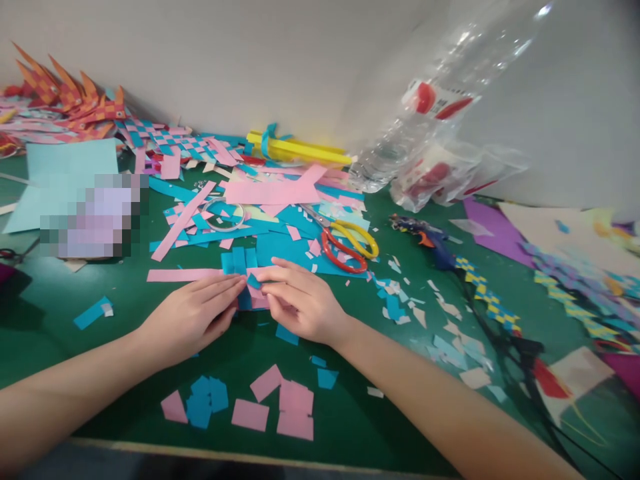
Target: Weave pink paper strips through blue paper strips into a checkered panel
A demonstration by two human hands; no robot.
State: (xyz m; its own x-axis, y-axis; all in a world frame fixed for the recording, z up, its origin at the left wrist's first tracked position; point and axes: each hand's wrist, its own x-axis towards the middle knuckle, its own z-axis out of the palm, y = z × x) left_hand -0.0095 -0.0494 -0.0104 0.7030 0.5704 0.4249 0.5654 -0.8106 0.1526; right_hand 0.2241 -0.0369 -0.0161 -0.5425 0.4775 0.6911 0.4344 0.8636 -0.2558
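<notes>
Blue and pink paper strips are interlaced in a small woven piece (240,261) on the green table. My left hand (197,312) presses its left side, fingers held together over the paper. A long pink strip (183,275) sticks out to the left from under those fingers. At the piece's right side, my right hand (305,301) has its fingertips closed on the folded end of a blue paper strip (254,281). The hands partly cover the weave. Red-and-yellow-handled scissors (345,248) lie just beyond my right hand.
Pink and blue scraps (296,408) lie near the front edge. Behind the hands are a roll of tape (223,215) and paper sheets. A plastic bottle (425,100) leans at the back right. Woven yellow-blue strips (485,293) and a black cable (540,393) lie right.
</notes>
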